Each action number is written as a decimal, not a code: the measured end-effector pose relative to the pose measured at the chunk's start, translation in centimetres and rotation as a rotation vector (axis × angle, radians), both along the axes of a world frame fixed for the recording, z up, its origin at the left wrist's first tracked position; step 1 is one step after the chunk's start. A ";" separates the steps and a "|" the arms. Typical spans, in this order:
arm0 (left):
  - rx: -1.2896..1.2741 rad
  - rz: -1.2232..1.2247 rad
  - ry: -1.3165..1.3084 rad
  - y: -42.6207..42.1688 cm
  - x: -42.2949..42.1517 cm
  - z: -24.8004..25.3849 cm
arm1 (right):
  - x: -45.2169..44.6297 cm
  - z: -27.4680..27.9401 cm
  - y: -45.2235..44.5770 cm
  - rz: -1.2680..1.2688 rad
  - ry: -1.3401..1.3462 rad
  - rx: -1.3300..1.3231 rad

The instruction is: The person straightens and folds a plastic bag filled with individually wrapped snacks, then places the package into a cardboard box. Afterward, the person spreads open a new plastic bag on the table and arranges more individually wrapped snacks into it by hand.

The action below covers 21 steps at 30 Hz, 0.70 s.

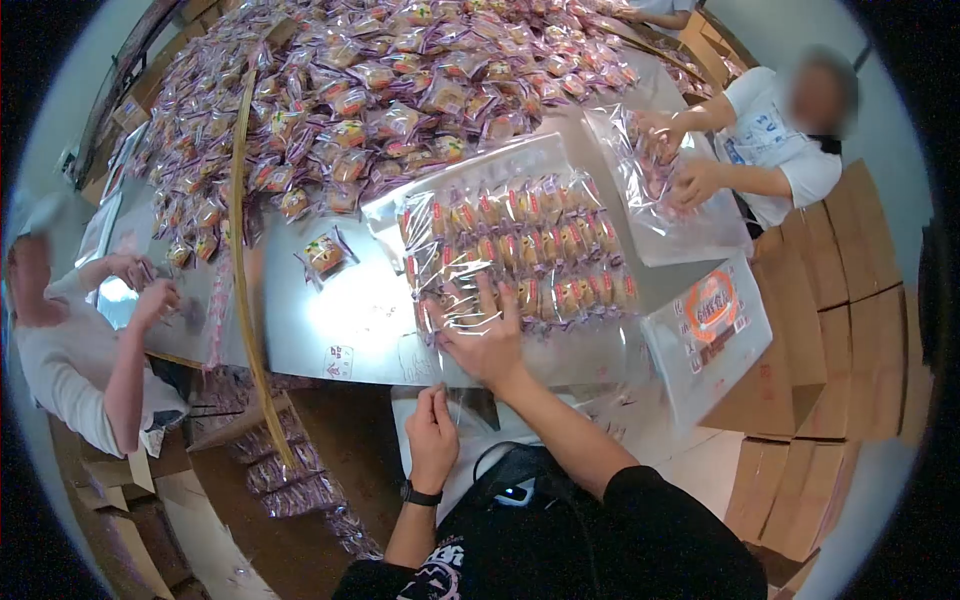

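A large clear plastic bag [547,152] lies on the metal table, filled with three rows of small wrapped cakes [530,245]. My right hand [482,335] lies spread on the near left of these rows, fingers apart. Glints of film cross its fingers, so it seems to be under the plastic. My left hand [432,435], with a black watch on the wrist, is closed just off the table's front edge beside loose clear film. What its fingers hold, if anything, is hidden. A single wrapped cake [326,255] lies to the left of the bag.
A huge heap of wrapped cakes [350,110] covers the table's far side. A yellowish strip [240,200] runs down the left. Printed bags [708,325] lie right. Co-workers handle packs at left [75,330] and right [770,140]. Cartons [860,320] are stacked right; an open carton [225,470] stands below.
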<state>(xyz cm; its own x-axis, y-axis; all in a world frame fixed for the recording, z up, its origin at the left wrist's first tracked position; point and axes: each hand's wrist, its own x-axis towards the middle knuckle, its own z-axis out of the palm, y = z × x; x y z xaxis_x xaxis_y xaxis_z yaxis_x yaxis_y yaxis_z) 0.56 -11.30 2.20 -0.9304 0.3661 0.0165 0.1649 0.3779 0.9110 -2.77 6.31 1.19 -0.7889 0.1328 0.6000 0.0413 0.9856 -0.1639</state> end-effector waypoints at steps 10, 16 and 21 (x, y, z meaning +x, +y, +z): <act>-0.036 0.028 -0.076 -1.5 -1.4 -0.8 | 5.8 -0.3 1.0 0.209 -0.244 -0.145; -0.010 0.067 -0.089 -1.7 -0.5 0.1 | 9.9 1.3 6.7 -0.061 -0.174 -0.069; 0.012 0.060 -0.070 -1.9 -0.7 -1.2 | 7.4 1.1 8.9 -0.103 -0.152 -0.052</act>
